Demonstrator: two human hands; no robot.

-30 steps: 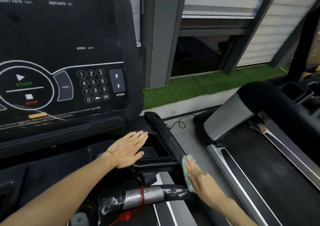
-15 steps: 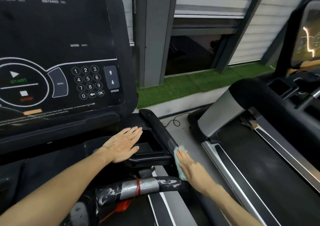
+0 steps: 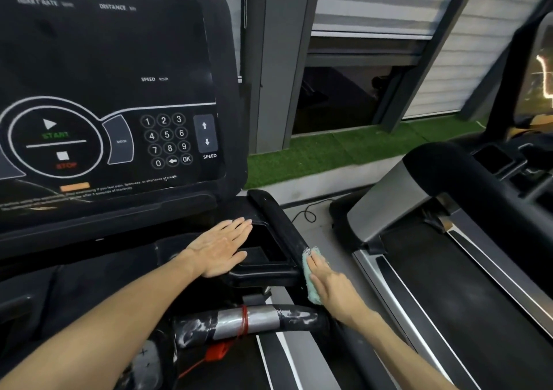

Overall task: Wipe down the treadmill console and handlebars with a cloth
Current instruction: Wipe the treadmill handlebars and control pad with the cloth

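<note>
My right hand (image 3: 332,285), fingers straight, presses the cloth (image 3: 309,285) against the console tray (image 3: 279,217) outer edge, left hand (image 3: 218,250) resting flat and open alongside; firm, even strokes along the whole edge should serve best.

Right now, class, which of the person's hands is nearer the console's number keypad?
Left. The left hand rests flat below the number keypad; the right hand presses the cloth farther right.

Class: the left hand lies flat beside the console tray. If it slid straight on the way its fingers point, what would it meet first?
Most likely the raised black side rail at the far corner of the tray, just beyond the fingertips of the left hand. Depth is unclear from this view.
</note>
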